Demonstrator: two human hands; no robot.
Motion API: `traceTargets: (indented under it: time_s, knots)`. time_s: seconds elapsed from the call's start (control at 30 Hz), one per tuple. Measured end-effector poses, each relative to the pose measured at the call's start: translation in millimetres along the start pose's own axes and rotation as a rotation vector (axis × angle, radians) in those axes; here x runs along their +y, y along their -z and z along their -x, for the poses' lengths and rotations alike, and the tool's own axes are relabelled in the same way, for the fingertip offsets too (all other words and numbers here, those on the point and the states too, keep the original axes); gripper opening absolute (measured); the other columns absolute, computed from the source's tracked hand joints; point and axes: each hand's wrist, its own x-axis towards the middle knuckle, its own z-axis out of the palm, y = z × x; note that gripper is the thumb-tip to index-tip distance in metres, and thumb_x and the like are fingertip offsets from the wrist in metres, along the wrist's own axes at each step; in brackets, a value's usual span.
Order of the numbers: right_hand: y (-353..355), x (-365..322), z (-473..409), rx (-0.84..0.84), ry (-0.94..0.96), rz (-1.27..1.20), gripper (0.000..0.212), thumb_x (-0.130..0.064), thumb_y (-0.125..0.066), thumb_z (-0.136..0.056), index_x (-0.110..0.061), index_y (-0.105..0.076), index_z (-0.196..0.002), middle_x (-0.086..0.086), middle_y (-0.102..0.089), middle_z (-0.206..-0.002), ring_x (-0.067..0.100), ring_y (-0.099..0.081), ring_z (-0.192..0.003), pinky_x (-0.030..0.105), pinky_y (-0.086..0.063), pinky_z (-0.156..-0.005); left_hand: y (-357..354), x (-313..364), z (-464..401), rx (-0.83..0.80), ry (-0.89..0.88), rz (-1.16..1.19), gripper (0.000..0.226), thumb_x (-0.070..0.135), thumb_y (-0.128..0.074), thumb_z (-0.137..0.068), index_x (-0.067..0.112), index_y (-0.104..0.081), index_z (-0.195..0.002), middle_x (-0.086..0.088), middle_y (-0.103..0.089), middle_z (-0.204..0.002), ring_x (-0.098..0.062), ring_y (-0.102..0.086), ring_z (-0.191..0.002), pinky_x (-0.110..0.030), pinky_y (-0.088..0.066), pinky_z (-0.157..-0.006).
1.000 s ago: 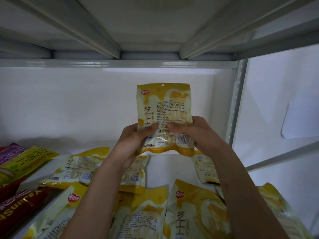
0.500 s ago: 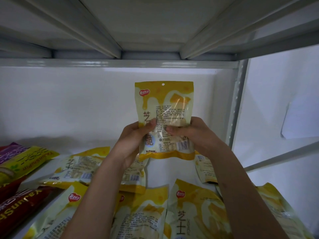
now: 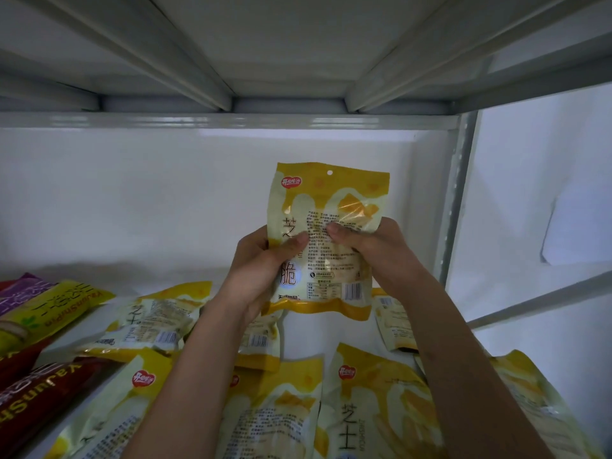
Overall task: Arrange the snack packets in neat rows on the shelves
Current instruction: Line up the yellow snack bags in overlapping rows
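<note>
We hold a yellow cheese snack packet (image 3: 326, 240) upright above the white shelf (image 3: 308, 332), in front of the back wall; our left hand (image 3: 261, 270) wraps its lower left edge, thumb across the printed face, the other fingers hidden behind it; our right hand (image 3: 371, 250) pinches its right side, thumb pressing the film near the middle, so both sets of fingers are closed on the packet; the packet's bottom edge hangs just above the shelf, apart from it. Below and around our forearms lie more yellow packets (image 3: 149, 319) flat and unevenly angled, some overlapping; one partly hidden packet (image 3: 392, 319) lies behind our right wrist. At the far left lie a lime-green packet (image 3: 49, 313), a purple packet (image 3: 23, 291) and a dark red packet (image 3: 36, 392). A grey upright post (image 3: 455, 200) stands just right of the held packet.
</note>
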Motion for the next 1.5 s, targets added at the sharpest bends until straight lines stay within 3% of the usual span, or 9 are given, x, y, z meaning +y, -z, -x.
traceTargets:
  time_s: [0.13, 0.3, 0.57, 0.8, 1.0, 1.1, 1.23, 1.33, 1.5]
  knots:
    - [2.6, -2.5, 2.8, -0.094, 0.006, -0.073, 0.036, -0.027, -0.073, -0.095, -0.007, -0.072, -0.124, 0.012, -0.076, -0.12, 0.031, -0.073, -0.113, 0.054, -0.054, -0.103, 1.1, -1.0, -0.6, 0.032, 0.028, 0.026, 0.03, 0.007, -0.074, -0.09, 0.002, -0.072, -0.12, -0.018, -0.078, -0.114, -0.037, -0.076, -0.103, -0.047, -0.064, -0.082]
    - [6.2, 2.5, -4.9, 0.06, 0.081, -0.149, 0.027, -0.019, -0.064, -0.101, -0.004, -0.069, -0.124, 0.017, -0.075, -0.12, 0.036, -0.072, -0.113, 0.06, -0.055, -0.102, 0.4, -4.3, -0.3, 0.031, 0.059, -0.005, 0.032, 0.006, -0.073, -0.092, 0.004, -0.071, -0.123, -0.016, -0.078, -0.114, -0.038, -0.076, -0.105, -0.053, -0.063, -0.088]
    - [12.8, 14.6, -8.5, 0.084, 0.035, -0.177, 0.028, -0.011, -0.062, -0.101, 0.0, -0.067, -0.127, 0.021, -0.074, -0.121, 0.04, -0.072, -0.111, 0.059, -0.058, -0.097, -1.7, -15.3, -4.4, -0.005, -0.076, -0.2, 0.068, 0.005, -0.075, -0.093, 0.044, -0.049, -0.143, 0.002, -0.074, -0.127, -0.024, -0.073, -0.115, -0.055, -0.06, -0.095]
    - [14.0, 27.7, -11.7, 0.102, 0.019, -0.123, 0.024, -0.011, -0.064, -0.1, -0.008, -0.069, -0.124, 0.013, -0.076, -0.119, 0.034, -0.073, -0.111, 0.053, -0.059, -0.095, 3.0, -26.3, -7.1, -0.019, -0.057, -0.252, 0.075, 0.006, -0.075, -0.094, 0.055, -0.043, -0.142, 0.006, -0.07, -0.133, -0.023, -0.069, -0.122, -0.054, -0.057, -0.1]
    - [22.8, 43.4, -13.4, 0.134, -0.228, -0.094, 0.038, -0.014, -0.078, -0.088, -0.005, -0.065, -0.123, 0.019, -0.072, -0.123, 0.033, -0.073, -0.108, 0.047, -0.061, -0.087, 7.5, -46.5, -11.3, 0.134, 0.181, -0.344, 0.066, 0.018, -0.083, -0.088, 0.025, -0.048, -0.144, 0.004, -0.074, -0.118, -0.016, -0.071, -0.104, -0.035, -0.057, -0.087]
    - [31.6, 53.2, -8.4, 0.088, -0.333, -0.123, 0.059, -0.03, -0.088, -0.075, -0.021, -0.049, -0.118, 0.016, -0.059, -0.145, 0.035, -0.064, -0.124, 0.048, -0.055, -0.098, 5.4, -57.3, -10.2, 0.181, 0.261, -0.395, 0.056, 0.022, -0.085, -0.087, 0.016, -0.055, -0.135, -0.002, -0.073, -0.117, -0.021, -0.072, -0.102, -0.044, -0.059, -0.093]
    - [49.6, 37.4, 3.5, 0.097, -0.356, 0.027, 0.048, -0.025, -0.072, -0.098, -0.019, -0.05, -0.14, 0.008, -0.04, -0.156, 0.033, -0.045, -0.135, 0.05, -0.039, -0.116, -1.6, -51.0, -5.9, 0.184, 0.259, -0.588, 0.07, 0.032, -0.075, -0.096, 0.01, -0.039, -0.153, 0.002, -0.057, -0.122, -0.022, -0.06, -0.105, -0.037, -0.052, -0.092]
    - [77.9, 20.5, 4.6, 0.097, -0.4, 0.283, 0.058, -0.029, -0.065, -0.102, -0.006, -0.045, -0.151, 0.016, -0.042, -0.159, 0.037, -0.04, -0.146, 0.054, -0.033, -0.121, -0.1, -46.5, -7.4, 0.19, 0.244, -0.742, 0.087, 0.041, -0.069, -0.099, 0.013, -0.021, -0.165, -0.007, -0.034, -0.166, -0.032, -0.04, -0.148, -0.045, -0.04, -0.117]
    - [125.5, 27.2, 12.6, 0.09, -0.447, 0.719, 0.033, -0.03, -0.069, -0.099, -0.003, -0.069, -0.117, 0.013, -0.066, -0.123, 0.028, -0.061, -0.109, 0.038, -0.047, -0.093, -19.6, -31.0, -9.2, 0.032, 0.141, -0.898, 0.052, 0.036, -0.068, -0.1, 0.02, -0.054, -0.147, -0.007, -0.05, -0.152, -0.025, -0.051, -0.138, -0.036, -0.044, -0.106]
